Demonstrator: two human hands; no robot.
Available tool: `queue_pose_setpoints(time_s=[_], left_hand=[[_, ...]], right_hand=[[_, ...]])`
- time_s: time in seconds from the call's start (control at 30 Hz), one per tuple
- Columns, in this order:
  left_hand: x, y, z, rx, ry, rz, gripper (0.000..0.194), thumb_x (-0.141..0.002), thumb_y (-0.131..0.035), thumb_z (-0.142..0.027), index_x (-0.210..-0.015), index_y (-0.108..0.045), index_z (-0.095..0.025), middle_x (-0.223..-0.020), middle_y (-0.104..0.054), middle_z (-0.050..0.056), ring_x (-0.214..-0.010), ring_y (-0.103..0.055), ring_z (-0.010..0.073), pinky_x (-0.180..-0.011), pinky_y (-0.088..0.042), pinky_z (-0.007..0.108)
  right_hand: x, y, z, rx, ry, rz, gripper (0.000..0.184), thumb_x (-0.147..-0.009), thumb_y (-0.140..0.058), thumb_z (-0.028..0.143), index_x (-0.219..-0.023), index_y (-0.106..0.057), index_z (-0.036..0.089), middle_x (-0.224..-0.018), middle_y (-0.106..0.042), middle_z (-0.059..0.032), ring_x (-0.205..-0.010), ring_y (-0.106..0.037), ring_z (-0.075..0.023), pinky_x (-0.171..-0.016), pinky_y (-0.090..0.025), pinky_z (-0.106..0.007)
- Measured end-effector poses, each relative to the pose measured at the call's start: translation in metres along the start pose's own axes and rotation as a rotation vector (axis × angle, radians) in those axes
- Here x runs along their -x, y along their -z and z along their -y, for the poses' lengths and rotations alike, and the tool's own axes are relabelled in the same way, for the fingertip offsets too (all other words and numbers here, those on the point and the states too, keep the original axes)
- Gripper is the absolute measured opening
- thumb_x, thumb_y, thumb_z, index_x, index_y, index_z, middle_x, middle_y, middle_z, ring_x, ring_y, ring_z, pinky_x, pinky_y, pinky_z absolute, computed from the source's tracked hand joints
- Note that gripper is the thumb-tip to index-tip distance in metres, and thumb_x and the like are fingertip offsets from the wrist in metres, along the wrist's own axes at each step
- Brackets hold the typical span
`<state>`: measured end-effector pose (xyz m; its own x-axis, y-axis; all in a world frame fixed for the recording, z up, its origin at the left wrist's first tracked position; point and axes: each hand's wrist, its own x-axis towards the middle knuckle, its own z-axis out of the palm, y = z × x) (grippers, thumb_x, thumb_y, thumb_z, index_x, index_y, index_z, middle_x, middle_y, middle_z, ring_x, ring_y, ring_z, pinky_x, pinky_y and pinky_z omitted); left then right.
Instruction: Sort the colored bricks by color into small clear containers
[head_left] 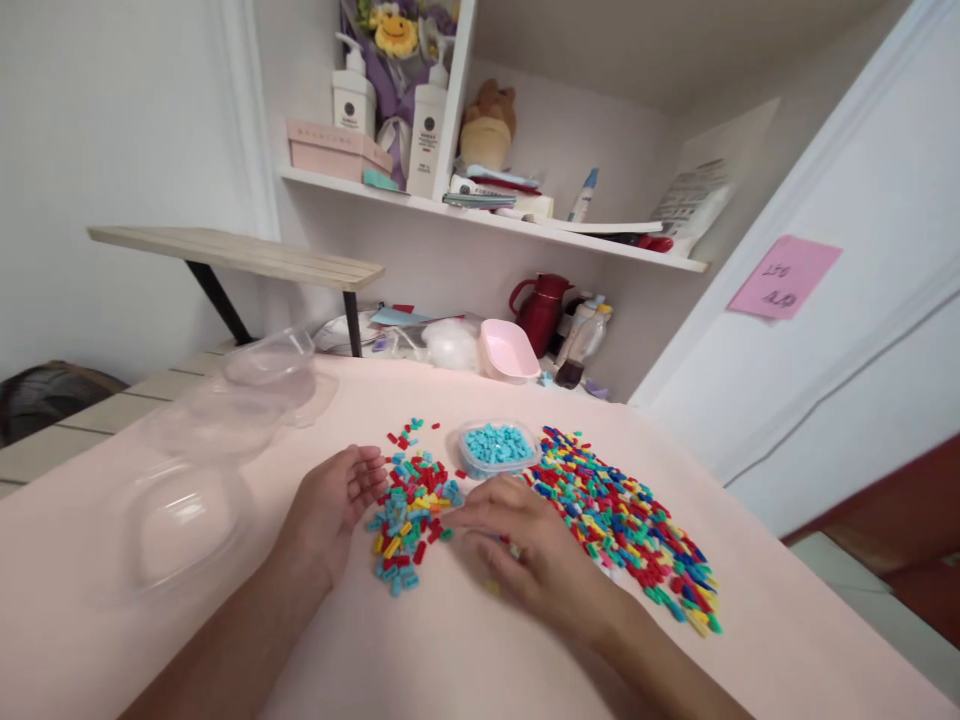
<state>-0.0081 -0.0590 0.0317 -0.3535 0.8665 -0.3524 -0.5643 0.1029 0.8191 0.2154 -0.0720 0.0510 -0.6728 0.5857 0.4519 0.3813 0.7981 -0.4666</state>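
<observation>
A small pile of mixed toy bricks (411, 505), mostly light blue, red and yellow, lies between my two hands. My left hand (330, 500) rests at its left edge, palm turned inward and fingers loosely curved, with nothing visible in it. From the right, my right hand (517, 535) reaches over the pile's edge, its fingers stretched out and the fingertips among the bricks. Just behind it stands a clear plastic tub (499, 468) filled with light blue bricks. A larger heap of multicoloured bricks (630, 515) spreads to the right.
Clear empty containers (187, 525) stand on the pink tabletop (360, 660) at the left. Along the back are a pink basin (510, 350), a red jug (541, 312) and several bottles (589, 335). A wooden stand (240, 255) rises at back left, below a loaded shelf (570, 240).
</observation>
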Motion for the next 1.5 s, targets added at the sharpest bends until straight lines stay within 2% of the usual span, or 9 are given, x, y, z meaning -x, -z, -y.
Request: queue_pose_setpoints(time_s=[0.17,0.27,0.47,0.67,0.8,0.9,1.1,1.33,1.5], left_hand=[[-0.001,0.000,0.001,0.002,0.011,0.006,0.011,-0.080,-0.057,-0.014,-0.073,-0.066,-0.012,-0.066,-0.066,0.004,-0.055,-0.062,0.0102,-0.056,-0.053,0.021],[-0.001,0.001,0.001,-0.004,0.009,-0.001,0.014,-0.082,-0.056,-0.015,-0.073,-0.066,-0.012,-0.066,-0.066,0.004,-0.056,-0.062,0.0104,-0.057,-0.054,0.022],[-0.002,0.001,0.002,-0.038,0.010,0.000,0.014,-0.083,-0.056,-0.017,-0.075,-0.067,-0.012,-0.069,-0.067,0.004,-0.058,-0.063,0.0108,-0.057,-0.054,0.022],[0.000,-0.001,-0.001,-0.066,0.003,-0.026,0.017,-0.085,-0.054,-0.016,-0.074,-0.067,-0.011,-0.070,-0.067,0.005,-0.059,-0.064,0.0110,-0.057,-0.055,0.022],[0.000,-0.001,-0.001,-0.070,0.001,-0.012,0.017,-0.085,-0.054,-0.016,-0.075,-0.067,-0.012,-0.071,-0.068,0.005,-0.060,-0.064,0.0112,-0.057,-0.055,0.022],[0.000,-0.001,-0.001,-0.077,0.001,-0.014,0.017,-0.085,-0.054,-0.016,-0.075,-0.067,-0.012,-0.071,-0.067,0.005,-0.060,-0.064,0.0111,-0.056,-0.055,0.021],[0.000,-0.001,0.001,-0.092,-0.004,-0.015,0.017,-0.085,-0.054,-0.016,-0.075,-0.067,-0.012,-0.071,-0.067,0.005,-0.060,-0.064,0.0111,-0.056,-0.055,0.021],[0.000,-0.002,0.000,-0.098,-0.001,-0.009,0.016,-0.084,-0.056,-0.017,-0.074,-0.067,-0.013,-0.071,-0.068,0.004,-0.060,-0.064,0.0110,-0.057,-0.055,0.021],[0.003,-0.003,-0.001,-0.107,0.013,-0.017,0.017,-0.085,-0.056,-0.019,-0.073,-0.067,-0.013,-0.071,-0.068,0.004,-0.060,-0.064,0.0109,-0.058,-0.055,0.021]], right_hand=[[-0.003,-0.022,0.020,0.108,0.108,0.355,0.052,-0.091,-0.058,0.030,-0.141,-0.045,0.027,-0.139,-0.052,-0.0065,-0.124,-0.045,-0.0242,-0.106,-0.032,-0.039],[-0.004,-0.024,0.019,0.161,0.143,0.450,0.046,-0.094,-0.055,0.034,-0.139,-0.048,0.027,-0.141,-0.052,-0.0046,-0.131,-0.038,-0.0242,-0.109,-0.027,-0.040],[-0.001,0.006,-0.004,0.180,0.043,0.334,0.028,-0.095,-0.052,0.026,-0.121,-0.063,0.029,-0.130,-0.061,-0.0018,-0.125,-0.047,-0.0207,-0.107,-0.031,-0.038],[0.003,0.020,-0.022,0.110,-0.123,0.062,0.025,-0.094,-0.051,0.017,-0.110,-0.069,0.024,-0.109,-0.070,-0.0054,-0.104,-0.061,-0.0183,-0.091,-0.046,-0.032],[0.004,0.012,-0.022,0.112,-0.211,0.133,0.015,-0.085,-0.062,0.014,-0.091,-0.073,0.023,-0.092,-0.070,-0.0024,-0.091,-0.062,-0.0173,-0.083,-0.046,-0.027],[0.005,0.006,-0.020,0.148,-0.195,0.200,0.008,-0.083,-0.070,0.024,-0.090,-0.073,0.024,-0.092,-0.068,-0.0025,-0.091,-0.060,-0.0182,-0.082,-0.044,-0.028],[0.007,-0.010,-0.023,0.185,-0.159,0.249,0.039,-0.071,-0.079,0.049,-0.101,-0.070,0.026,-0.093,-0.064,-0.0028,-0.089,-0.058,-0.0204,-0.081,-0.043,-0.031],[0.006,-0.010,-0.039,0.209,-0.223,0.157,0.037,-0.081,-0.072,0.026,-0.117,-0.066,0.029,-0.110,-0.064,-0.0047,-0.104,-0.059,-0.0219,-0.091,-0.044,-0.034],[0.007,-0.002,-0.043,0.139,-0.272,0.146,0.024,-0.085,-0.067,0.025,-0.109,-0.070,0.028,-0.105,-0.069,-0.0027,-0.101,-0.061,-0.0199,-0.092,-0.045,-0.032]])
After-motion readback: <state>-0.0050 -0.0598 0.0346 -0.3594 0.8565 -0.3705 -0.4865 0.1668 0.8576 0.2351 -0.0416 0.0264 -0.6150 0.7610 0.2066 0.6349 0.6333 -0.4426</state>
